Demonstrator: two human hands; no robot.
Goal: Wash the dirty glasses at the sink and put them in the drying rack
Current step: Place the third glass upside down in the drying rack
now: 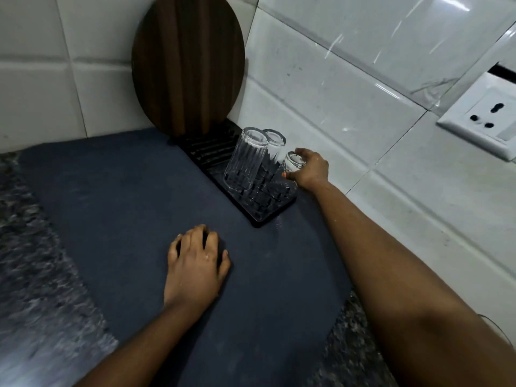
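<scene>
The right hand (308, 170) hid much of a small inverted glass (293, 161), fingers curled round it at the drying rack's (259, 216) wall-side edge. The left hand (195, 263) lay loosely curled on the dark mat (111, 213).

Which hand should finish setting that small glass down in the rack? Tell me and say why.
The right hand. It already grips the small glass over the rack, beside two upturned glasses. The left hand lies flat on the dark mat, holding nothing and farther from the rack.
</scene>
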